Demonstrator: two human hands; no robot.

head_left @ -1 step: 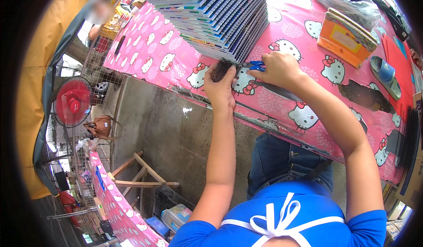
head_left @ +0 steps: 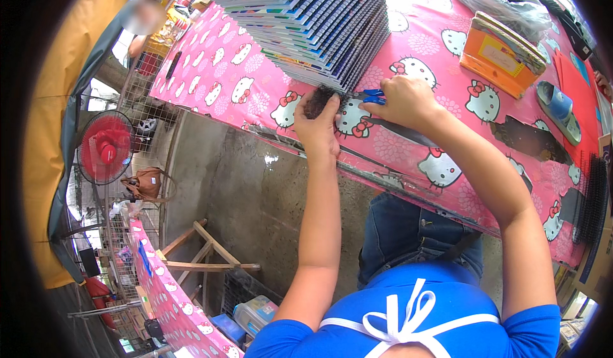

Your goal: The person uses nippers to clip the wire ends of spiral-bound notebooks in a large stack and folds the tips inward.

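My left hand [head_left: 317,125] is closed around a bundle of black binding coils [head_left: 317,104], pinched between thumb and fingers at the near corner of a tall stack of spiral-bound notebooks [head_left: 332,39]. From the right, my right hand [head_left: 408,103] grips the blue handles of pliers [head_left: 373,96]. Their metal jaws point left, toward the coils and the base of the stack. Whether the jaws are closed on a wire is too small to tell. Both hands are just above the pink patterned tablecloth [head_left: 389,144], near the table's front edge.
To the right are an orange-covered book stack [head_left: 501,55], a blue-and-green tape dispenser-like object [head_left: 559,109], red sheets [head_left: 575,80] and black coils [head_left: 594,198]. A clear plastic bag [head_left: 511,7] lies behind. Leftward stand a red fan [head_left: 105,146] and a wooden frame [head_left: 211,265]; another person sits far off.
My left hand and the coil bundle have shifted very slightly left, and the pliers a touch right. Otherwise the scene looks the same.
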